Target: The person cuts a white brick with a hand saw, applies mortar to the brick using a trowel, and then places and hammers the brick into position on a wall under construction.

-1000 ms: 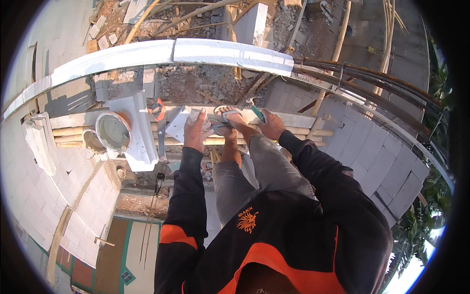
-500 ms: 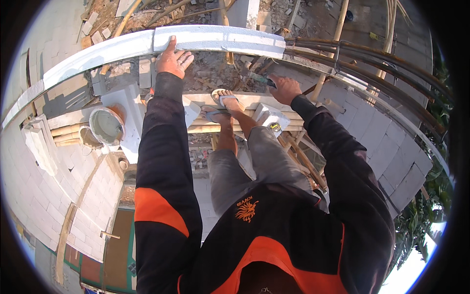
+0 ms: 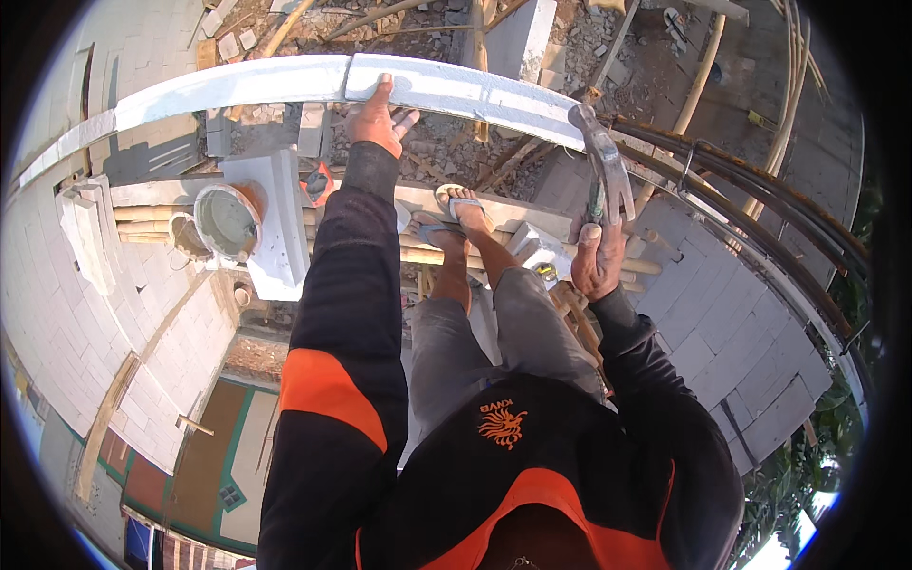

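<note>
- We rest our left hand (image 3: 380, 125), loosely spread, against the near edge of the white block (image 3: 475, 98), close to its left end.
- Our right hand (image 3: 598, 258) is wrapped round a hammer (image 3: 605, 166), its head at the block's right end; we cannot tell whether they touch.
- That block lies along the wall's top, end to end with another block (image 3: 233, 88) on its left.
- Steel bars (image 3: 760, 179) run beyond its right end.

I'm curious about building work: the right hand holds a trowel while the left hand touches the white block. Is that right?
Not quite: the head view shows the right hand holding a hammer instead. The left hand does touch the white block.
</note>
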A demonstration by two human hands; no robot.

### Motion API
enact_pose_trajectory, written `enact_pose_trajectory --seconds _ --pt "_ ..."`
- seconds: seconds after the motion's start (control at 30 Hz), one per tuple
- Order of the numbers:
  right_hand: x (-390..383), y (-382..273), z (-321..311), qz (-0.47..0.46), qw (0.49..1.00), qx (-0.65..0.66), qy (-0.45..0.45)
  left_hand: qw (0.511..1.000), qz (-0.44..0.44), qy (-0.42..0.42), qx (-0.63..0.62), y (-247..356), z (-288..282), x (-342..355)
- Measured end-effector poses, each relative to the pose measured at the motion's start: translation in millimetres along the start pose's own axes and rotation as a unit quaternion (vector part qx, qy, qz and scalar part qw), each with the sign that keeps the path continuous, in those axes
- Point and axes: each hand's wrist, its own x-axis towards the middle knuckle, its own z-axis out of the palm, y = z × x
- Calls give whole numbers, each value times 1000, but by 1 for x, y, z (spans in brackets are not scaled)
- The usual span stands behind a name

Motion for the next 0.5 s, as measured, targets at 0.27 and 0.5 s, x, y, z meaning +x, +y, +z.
enact_pose_trajectory --seconds 0.27,0.5 --pt "41 0 55 122 980 -108 -116 997 36 41 -48 -5 5 -12" --pt "50 -39 88 -29 998 -51 -27 996 59 53 -32 4 12 -24"
